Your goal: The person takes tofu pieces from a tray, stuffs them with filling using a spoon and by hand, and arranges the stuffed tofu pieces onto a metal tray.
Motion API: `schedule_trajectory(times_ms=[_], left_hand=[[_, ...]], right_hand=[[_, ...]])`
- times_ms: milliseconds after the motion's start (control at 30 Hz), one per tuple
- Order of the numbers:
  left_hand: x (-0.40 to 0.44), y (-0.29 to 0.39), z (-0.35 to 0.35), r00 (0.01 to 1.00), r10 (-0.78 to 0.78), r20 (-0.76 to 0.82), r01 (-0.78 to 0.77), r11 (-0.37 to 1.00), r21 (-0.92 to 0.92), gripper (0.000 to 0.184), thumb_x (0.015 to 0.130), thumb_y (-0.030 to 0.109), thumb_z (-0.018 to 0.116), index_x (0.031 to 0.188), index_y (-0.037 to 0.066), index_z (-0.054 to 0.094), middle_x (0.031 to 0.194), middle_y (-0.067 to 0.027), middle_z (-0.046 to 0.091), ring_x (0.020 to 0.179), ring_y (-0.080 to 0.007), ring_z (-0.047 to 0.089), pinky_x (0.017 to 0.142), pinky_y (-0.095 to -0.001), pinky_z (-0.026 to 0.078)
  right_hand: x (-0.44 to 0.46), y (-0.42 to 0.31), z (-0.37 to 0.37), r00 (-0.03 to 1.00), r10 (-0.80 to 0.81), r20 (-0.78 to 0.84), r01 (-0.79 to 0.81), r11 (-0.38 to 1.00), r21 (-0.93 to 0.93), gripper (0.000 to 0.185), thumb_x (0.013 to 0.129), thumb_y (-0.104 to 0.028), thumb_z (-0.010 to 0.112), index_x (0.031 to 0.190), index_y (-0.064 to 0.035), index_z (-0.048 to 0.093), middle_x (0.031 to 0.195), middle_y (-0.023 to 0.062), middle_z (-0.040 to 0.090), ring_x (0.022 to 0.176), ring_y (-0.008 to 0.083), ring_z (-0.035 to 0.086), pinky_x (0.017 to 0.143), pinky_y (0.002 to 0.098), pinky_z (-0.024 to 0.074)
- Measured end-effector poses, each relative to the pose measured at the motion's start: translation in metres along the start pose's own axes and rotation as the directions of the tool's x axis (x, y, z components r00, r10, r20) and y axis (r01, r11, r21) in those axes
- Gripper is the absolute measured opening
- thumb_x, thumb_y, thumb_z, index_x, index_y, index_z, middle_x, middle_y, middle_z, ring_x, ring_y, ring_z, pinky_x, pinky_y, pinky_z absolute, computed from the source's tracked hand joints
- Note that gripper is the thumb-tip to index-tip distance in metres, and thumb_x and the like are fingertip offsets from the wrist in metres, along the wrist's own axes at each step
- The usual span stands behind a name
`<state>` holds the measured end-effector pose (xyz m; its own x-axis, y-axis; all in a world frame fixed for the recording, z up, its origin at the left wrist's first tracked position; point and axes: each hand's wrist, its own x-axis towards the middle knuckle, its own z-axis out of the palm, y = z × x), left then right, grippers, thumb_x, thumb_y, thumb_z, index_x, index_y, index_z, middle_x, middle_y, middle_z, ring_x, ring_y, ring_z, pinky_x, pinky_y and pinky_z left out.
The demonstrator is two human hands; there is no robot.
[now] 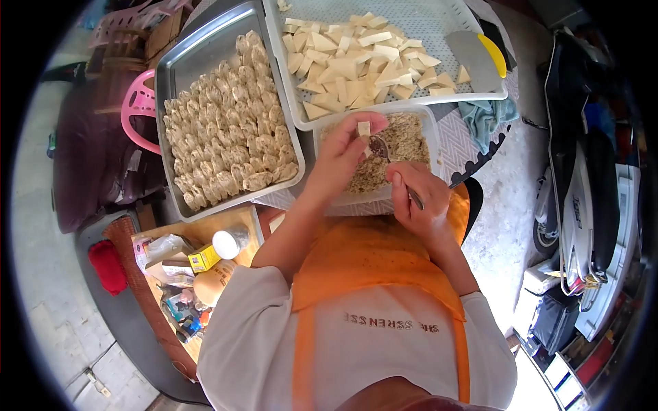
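Observation:
My left hand (336, 156) pinches a small pale tofu piece (364, 129) between thumb and fingers. My right hand (423, 198) grips a metal spoon (378, 146), its bowl close beside the tofu. Both hands are above a white plastic tub (434, 140) of crumbly, brownish minced filling (404, 130). Whether the spoon touches the tofu I cannot tell. To the left, a metal tray (199, 61) carries rows of filled tofu pieces (226, 130). Beyond the tub, cut tofu wedges (349, 61) are heaped in a white perforated basket (439, 17).
A scraper with a yellow edge (476, 58) lies at the basket's right side. A teal cloth (486, 120) hangs beside it. A pink plastic chair (139, 109) stands left of the tray. Nearer, a wooden surface (250, 219) holds a white-lidded jar (229, 244) and a yellow box (204, 258).

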<state>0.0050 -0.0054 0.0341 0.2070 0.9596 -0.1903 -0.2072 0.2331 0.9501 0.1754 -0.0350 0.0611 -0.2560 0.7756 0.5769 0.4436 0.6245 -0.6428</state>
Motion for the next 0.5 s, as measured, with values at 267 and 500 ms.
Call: schedule_trajectory(times_ms=[267, 500], left_hand=[[-0.002, 0.000, 0.000, 0.994, 0.040, 0.105, -0.046, 0.997, 0.059, 0.031, 0.091, -0.003, 0.039, 0.115, 0.004, 0.058, 0.113, -0.0031, 0.060, 0.102, -0.0133, 0.057, 0.086, -0.0251, 0.046], [0.001, -0.005, 0.002, 0.992, 0.054, -0.117, -0.077, 0.975, -0.210, 0.024, 0.094, 0.004, 0.046, 0.115, 0.002, 0.057, 0.113, -0.0049, 0.061, 0.103, -0.0125, 0.057, 0.087, -0.0246, 0.045]], right_hand=[[0.002, 0.001, 0.019, 0.988, -0.146, 0.047, 0.150, 0.984, -0.098, 0.009, 0.086, 0.004, 0.056, 0.093, 0.0026, 0.062, 0.079, 0.0132, 0.065, 0.068, 0.0243, 0.065, 0.060, 0.0318, 0.0518], [0.016, 0.023, 0.001, 0.871, 0.474, -0.133, -0.430, 0.864, 0.264, 0.013, 0.093, -0.006, 0.054, 0.090, 0.0038, 0.062, 0.082, 0.0143, 0.065, 0.064, 0.0219, 0.066, 0.058, 0.0303, 0.0538]])
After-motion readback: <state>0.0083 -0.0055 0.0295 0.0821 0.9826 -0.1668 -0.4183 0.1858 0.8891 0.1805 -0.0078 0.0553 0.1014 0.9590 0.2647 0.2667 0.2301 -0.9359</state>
